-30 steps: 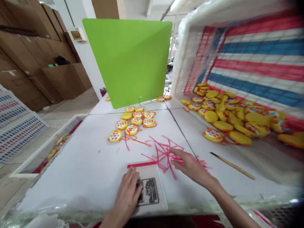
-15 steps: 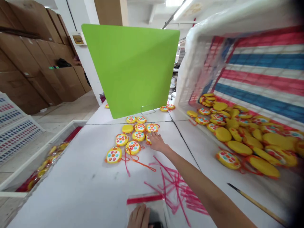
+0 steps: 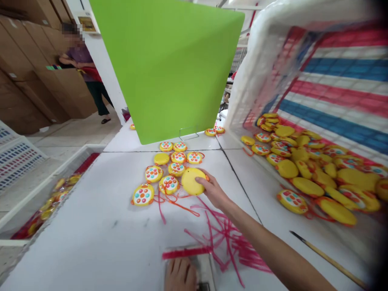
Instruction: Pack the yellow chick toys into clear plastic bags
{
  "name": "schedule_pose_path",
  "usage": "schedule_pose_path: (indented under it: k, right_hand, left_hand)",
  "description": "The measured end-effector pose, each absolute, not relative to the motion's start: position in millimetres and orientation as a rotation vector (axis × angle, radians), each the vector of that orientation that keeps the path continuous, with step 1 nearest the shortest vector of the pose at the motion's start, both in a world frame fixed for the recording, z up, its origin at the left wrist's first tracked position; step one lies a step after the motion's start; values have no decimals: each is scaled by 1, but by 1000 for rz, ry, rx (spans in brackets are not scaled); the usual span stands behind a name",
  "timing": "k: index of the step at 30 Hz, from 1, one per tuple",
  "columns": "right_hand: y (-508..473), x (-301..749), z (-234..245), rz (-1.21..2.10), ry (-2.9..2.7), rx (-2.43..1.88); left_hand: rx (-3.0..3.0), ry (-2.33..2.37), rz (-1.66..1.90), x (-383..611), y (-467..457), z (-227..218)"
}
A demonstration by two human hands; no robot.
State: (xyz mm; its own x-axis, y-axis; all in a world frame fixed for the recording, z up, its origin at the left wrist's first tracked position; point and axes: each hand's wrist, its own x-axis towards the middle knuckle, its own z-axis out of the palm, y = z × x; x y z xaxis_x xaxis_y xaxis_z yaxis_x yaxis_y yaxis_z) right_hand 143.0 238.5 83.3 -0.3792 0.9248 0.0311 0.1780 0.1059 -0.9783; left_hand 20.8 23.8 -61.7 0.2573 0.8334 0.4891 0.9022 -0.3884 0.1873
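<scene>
My right hand (image 3: 212, 190) grips a round yellow toy (image 3: 190, 181) by its edge, with the plain yellow side facing up. Just left of it lies a yellow toy with coloured dots (image 3: 169, 184), one of several in a loose group on the white table (image 3: 91, 242). Tangled pink cords (image 3: 227, 242) lie below my right hand. At the bottom edge, my left hand (image 3: 181, 275) rests on a clear plastic bag with a red strip (image 3: 186, 253). The bag's lower part is cut off by the frame.
A green board (image 3: 163, 68) stands at the table's far side. On the right, a tilted white crate (image 3: 333, 72) spills a pile of yellow toys (image 3: 309, 169) onto the table. A thin wooden brush (image 3: 330, 258) lies nearby. A person (image 3: 80, 68) stands beyond the table.
My right hand has picked up a yellow toy from the group and turned its plain side up. My left hand stays on the bag. A person has come into view at the far left.
</scene>
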Motion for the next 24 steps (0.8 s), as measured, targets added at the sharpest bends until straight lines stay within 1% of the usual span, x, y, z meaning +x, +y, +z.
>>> schedule_pose_path:
  k: [4, 6, 10, 15, 18, 22, 24]
  right_hand:
    - [192, 144, 80, 1501, -1429, -959]
    - [171, 151, 75, 1510, -1450, -969]
    - [130, 174, 67, 1394, -1672, -1052]
    - [86, 201, 56, 1321, -1801, -1185]
    - [70, 213, 50, 1408, -1802, -1233]
    - [61, 226, 50, 1614, -1781, -1248]
    - [59, 229, 54, 1780, -1662, -1205]
  left_hand:
    - [-2541, -1870, -708, 20, 25, -37]
    - [-2530, -2061, -733, 19, 25, -28]
    - [-2522, -2326, -925, 17, 19, -26]
    - [-2440, -2426, -1228, 13, 7, -38]
    - [-2393, -2405, -1240, 12, 6, -39]
    - [-2534, -2090, -1064, 12, 13, -27]
    - [-2590, -1979, -1011, 12, 17, -19]
